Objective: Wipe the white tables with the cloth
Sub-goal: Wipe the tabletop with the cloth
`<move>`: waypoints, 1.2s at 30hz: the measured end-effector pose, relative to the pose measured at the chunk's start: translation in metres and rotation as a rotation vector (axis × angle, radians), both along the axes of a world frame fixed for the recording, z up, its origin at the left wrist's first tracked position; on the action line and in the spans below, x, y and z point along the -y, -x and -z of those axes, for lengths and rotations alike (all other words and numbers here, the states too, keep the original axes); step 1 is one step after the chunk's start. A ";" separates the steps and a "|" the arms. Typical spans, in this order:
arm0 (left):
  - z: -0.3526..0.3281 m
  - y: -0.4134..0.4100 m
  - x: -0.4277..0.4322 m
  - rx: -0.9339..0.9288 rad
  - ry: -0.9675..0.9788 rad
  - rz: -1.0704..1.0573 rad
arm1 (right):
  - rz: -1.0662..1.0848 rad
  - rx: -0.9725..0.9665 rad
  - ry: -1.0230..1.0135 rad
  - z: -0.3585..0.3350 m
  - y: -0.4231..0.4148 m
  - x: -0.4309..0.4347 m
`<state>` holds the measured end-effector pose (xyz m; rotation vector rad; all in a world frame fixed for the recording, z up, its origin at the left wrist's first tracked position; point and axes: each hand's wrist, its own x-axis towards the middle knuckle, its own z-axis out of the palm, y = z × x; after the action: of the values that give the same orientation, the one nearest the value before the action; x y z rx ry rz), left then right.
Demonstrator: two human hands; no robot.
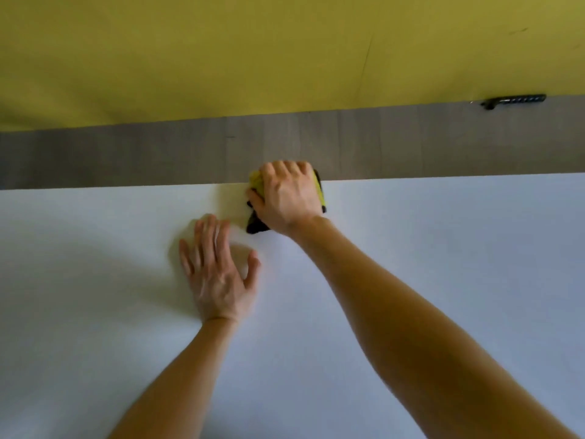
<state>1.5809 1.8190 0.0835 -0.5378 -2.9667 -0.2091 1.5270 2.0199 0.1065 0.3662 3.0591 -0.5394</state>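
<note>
While the right hand [286, 194] is gripping the cloth [257, 185], seemingly overhanging the worktop's [443, 248] far edge, a slip-off is looming; left hand [218, 274] lying flat, empty.

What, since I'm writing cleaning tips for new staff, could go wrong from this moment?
1. The right hand grips the cloth bunched at the far edge of the white table; a further push could carry it over onto the grey strip beyond.
2. The left hand lies flat on the tabletop and may leave prints on the surface.
3. Bunched so small, the cloth may miss patches.
</note>
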 end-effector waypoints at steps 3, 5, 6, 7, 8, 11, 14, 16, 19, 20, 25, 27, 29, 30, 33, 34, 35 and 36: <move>0.004 -0.001 0.001 -0.017 0.006 -0.013 | -0.143 0.037 0.077 -0.004 0.036 0.042; 0.003 0.001 0.001 -0.028 -0.005 -0.004 | -0.126 -0.029 0.109 0.002 0.019 0.015; 0.002 -0.001 0.002 -0.020 -0.009 0.006 | -0.088 -0.075 0.114 0.007 -0.005 -0.009; 0.001 -0.001 0.002 -0.018 -0.022 0.006 | -0.019 -0.119 0.114 0.011 -0.033 -0.040; 0.000 -0.002 0.001 -0.021 -0.035 0.005 | 0.070 -0.163 0.098 0.012 -0.061 -0.076; -0.001 0.000 -0.002 -0.032 -0.077 0.000 | 0.338 -0.184 0.016 0.007 -0.136 -0.173; 0.002 -0.001 -0.002 -0.040 -0.073 -0.004 | 0.620 -0.101 -0.117 0.007 -0.133 -0.166; 0.003 -0.001 0.000 -0.040 -0.077 0.000 | 0.565 -0.079 -0.102 0.009 -0.090 -0.106; 0.008 0.002 0.004 -0.047 -0.030 0.011 | 0.196 -0.099 0.030 0.005 -0.010 0.011; 0.009 0.002 0.005 -0.040 -0.015 0.005 | 0.111 -0.070 0.058 0.001 0.009 0.040; 0.007 0.001 0.004 -0.056 -0.052 0.021 | -0.024 -0.101 0.151 0.007 0.000 0.003; 0.005 0.000 0.002 -0.049 -0.078 0.017 | 0.073 -0.176 0.130 0.014 -0.052 -0.065; 0.001 -0.001 -0.001 -0.023 -0.078 0.017 | 0.194 -0.179 0.059 0.013 -0.112 -0.144; 0.000 -0.001 -0.001 -0.014 -0.071 0.030 | 0.255 -0.157 0.016 0.010 -0.140 -0.180; -0.001 -0.002 -0.003 -0.020 -0.033 0.078 | 0.547 -0.069 -0.053 0.006 -0.178 -0.234; -0.003 -0.003 -0.004 -0.029 -0.031 0.093 | 0.621 -0.036 -0.089 0.007 -0.170 -0.229; -0.004 -0.003 -0.004 -0.034 -0.034 0.123 | 0.631 0.008 -0.108 0.006 -0.155 -0.214; -0.004 -0.002 -0.004 -0.037 -0.036 0.175 | 0.564 0.057 -0.098 0.003 -0.134 -0.191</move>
<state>1.5832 1.8232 0.0879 -0.7876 -2.8745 -0.2654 1.6608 2.2111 0.1031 1.2386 2.9057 -0.3718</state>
